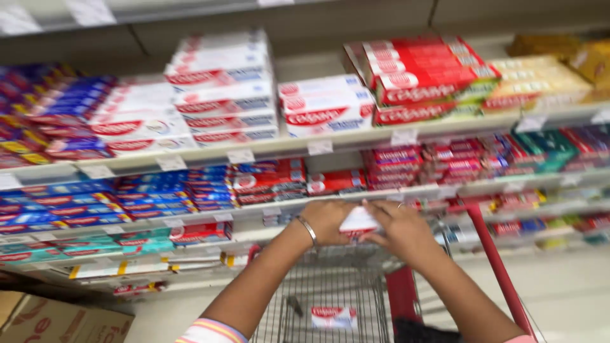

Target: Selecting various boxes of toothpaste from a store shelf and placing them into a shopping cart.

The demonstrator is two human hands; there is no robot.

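Fingers of both hands close on one small white toothpaste box (358, 220), held in the air just above the far rim of the shopping cart (330, 254). Left hand (325, 220) wraps the box's left end from behind, knuckles to the camera, a thin metal bangle (307, 229) on the wrist. Right hand (401, 230) covers the right end and lower edge, thumb on top, a ring on one finger. Both grips are pressed onto the box, not spread; exact fingertip contact I can't tell, the picture is blurred w/ motion.

Long axis of the box seems to run approx. left to right, across the body, so each hand has one end. Box sits between the two hands, a bit nearer the left palm; right hand hides more of it. It lies directly over the cart basket, in front of the shelves, not touching either.

Below, in the wire basket, another white and red toothpaste box (333, 316) lies flat, well apart from the held one. Cart frame is red on the right side (492, 254).

Beyond the hands, shelves (254, 149) full of stacked toothpaste cartons: white ones (222, 95) above left, red ones (419, 76) above right, blue ones (152, 194) at mid left. Cardboard box (57, 321) stands at the lower left corner, near the floor.
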